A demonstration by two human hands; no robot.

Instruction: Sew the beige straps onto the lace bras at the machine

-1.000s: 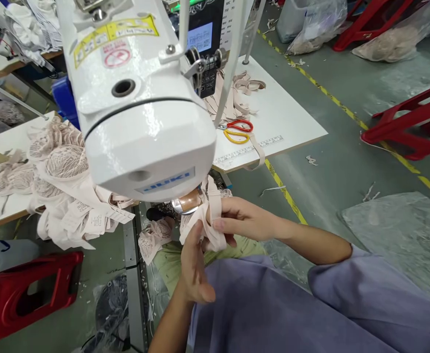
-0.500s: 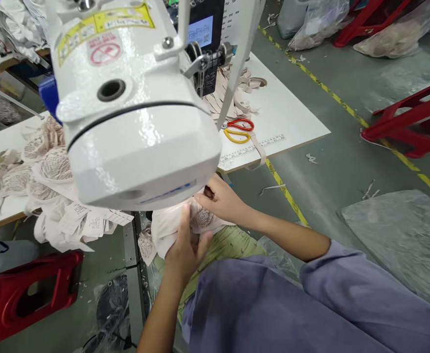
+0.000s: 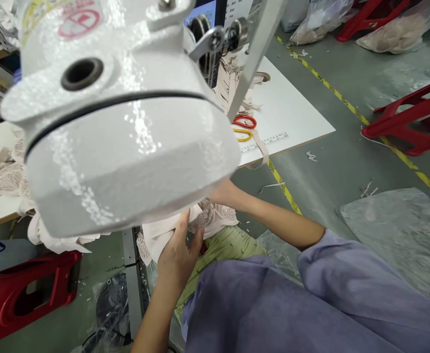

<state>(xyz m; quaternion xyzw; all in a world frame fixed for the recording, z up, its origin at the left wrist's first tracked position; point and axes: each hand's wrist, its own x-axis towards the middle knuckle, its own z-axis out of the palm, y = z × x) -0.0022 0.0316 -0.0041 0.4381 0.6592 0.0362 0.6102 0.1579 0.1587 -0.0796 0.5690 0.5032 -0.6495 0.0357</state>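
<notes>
The beige lace cloth [image 3: 220, 215] is at the lower centre of the frame, its upper part hidden behind the sewing machine [image 3: 134, 166]. The left hand [image 3: 180, 245] lies against the cloth with thumb and forefinger spread; whether its other fingers grip underneath, I cannot tell. The right hand [image 3: 229, 194] is mostly covered by the machine, so its hold cannot be told either.

The likeliest trouble is a fold or a stray layer caught in the stitching, because the cloth is soft and bunched between the hands. A finger could also come too close to the needle, which is out of sight. The loose strap [image 3: 262, 147] over the edge of the right-hand bench [image 3: 296, 110] could snag on something and be dragged off.

As for containers, two clear bags stand at the upper right of the frame: one bag [image 3: 394, 34] holds pale, soft-looking stuff, the other [image 3: 320, 22] something similar low down. The grey tub [image 3: 9, 260] at the lower left does not show its contents.
</notes>
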